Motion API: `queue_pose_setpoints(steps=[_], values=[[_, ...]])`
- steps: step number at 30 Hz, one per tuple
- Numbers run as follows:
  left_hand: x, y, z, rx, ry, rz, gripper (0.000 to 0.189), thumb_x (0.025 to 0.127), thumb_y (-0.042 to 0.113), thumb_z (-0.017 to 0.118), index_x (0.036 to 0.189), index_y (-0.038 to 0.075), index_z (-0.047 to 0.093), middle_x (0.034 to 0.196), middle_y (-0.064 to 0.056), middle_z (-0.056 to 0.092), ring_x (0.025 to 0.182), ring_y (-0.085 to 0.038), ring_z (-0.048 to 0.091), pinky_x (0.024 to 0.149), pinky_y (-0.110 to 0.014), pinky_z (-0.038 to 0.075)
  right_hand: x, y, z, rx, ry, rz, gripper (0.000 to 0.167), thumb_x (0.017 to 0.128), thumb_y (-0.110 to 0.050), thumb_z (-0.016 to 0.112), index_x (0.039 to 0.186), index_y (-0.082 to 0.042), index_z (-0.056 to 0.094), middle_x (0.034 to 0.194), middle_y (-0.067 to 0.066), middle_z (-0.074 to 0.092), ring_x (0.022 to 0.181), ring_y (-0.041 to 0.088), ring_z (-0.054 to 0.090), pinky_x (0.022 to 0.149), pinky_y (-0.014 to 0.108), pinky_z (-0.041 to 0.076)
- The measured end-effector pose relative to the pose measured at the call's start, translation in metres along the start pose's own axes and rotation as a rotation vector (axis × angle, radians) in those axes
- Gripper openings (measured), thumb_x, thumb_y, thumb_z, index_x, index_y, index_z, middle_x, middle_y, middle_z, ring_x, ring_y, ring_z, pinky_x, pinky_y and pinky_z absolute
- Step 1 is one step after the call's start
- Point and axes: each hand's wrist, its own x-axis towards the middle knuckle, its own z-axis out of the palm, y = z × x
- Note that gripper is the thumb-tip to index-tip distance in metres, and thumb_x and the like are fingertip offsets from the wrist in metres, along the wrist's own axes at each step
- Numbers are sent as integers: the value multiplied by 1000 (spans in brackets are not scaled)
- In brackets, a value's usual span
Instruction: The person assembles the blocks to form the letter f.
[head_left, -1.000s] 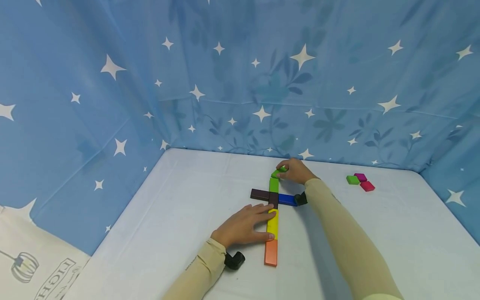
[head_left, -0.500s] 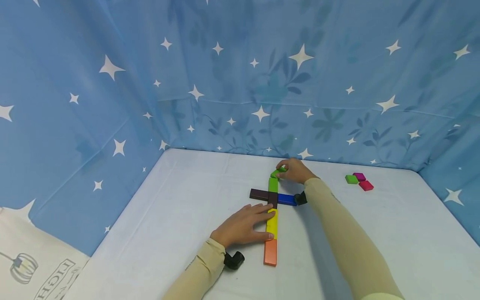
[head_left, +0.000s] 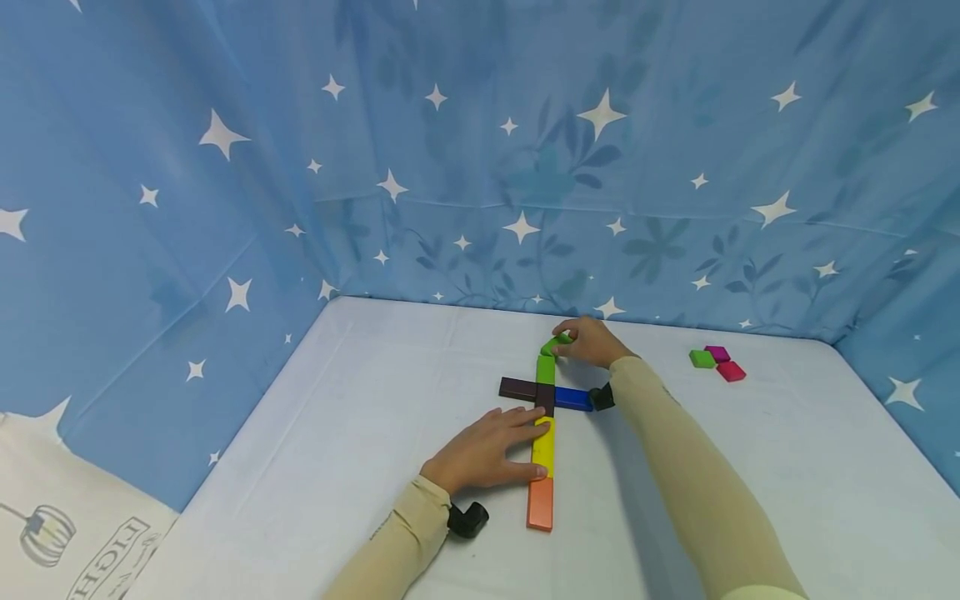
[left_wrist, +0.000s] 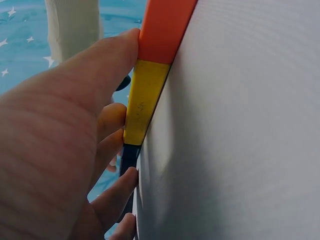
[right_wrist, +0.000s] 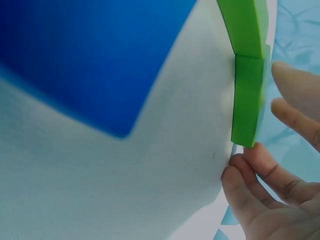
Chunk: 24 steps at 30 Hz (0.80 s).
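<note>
A cross of coloured blocks lies on the white table in the head view: orange, yellow, dark brown in the middle, a dark arm to the left, a blue block to the right and green above. My left hand rests along the yellow block, its fingers spread and touching it, thumb near the orange joint. At the far end my right hand holds a slanted green block that meets the other green one. Its underside contact is partly hidden.
Right of the cross, three small blocks lie together: green, magenta and red. A blue star-patterned curtain stands behind the white table. Each wrist wears a black camera.
</note>
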Motion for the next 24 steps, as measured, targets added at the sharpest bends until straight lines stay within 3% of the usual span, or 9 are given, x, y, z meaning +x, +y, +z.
queue_pose_setpoints(steps=[5, 11, 17, 24], values=[[0, 0, 1, 4, 3, 4, 71, 104, 59, 63, 163, 22, 50, 172, 8, 34, 158, -19, 32, 130, -42, 20, -6, 4, -5, 79, 3, 50, 53, 105, -25, 71, 150, 0, 60, 144, 33, 56, 128, 47, 58, 105, 60, 51], [0, 1, 0, 11, -4, -2, 71, 104, 60, 63, 163, 23, 49, 173, 8, 33, 158, -19, 32, 130, -43, 18, -18, 8, -15, 120, 42, 79, 60, 106, -26, 68, 157, 0, 51, 162, 29, 42, 145, 51, 44, 116, 65, 40], [-1, 2, -1, -5, -6, -5, 72, 104, 58, 64, 164, 22, 49, 173, 8, 33, 159, -20, 31, 130, -43, 17, -29, 17, -24, 103, 70, 96, 64, 106, -27, 68, 161, -3, 46, 168, 27, 33, 154, 51, 28, 121, 70, 25], [0, 1, 1, -10, -5, -16, 73, 103, 59, 64, 165, 24, 47, 173, 9, 32, 159, -18, 30, 130, -42, 17, -39, 39, -34, 89, 74, 117, 69, 105, -26, 71, 163, -4, 43, 171, 29, 25, 158, 52, 16, 122, 74, 18]])
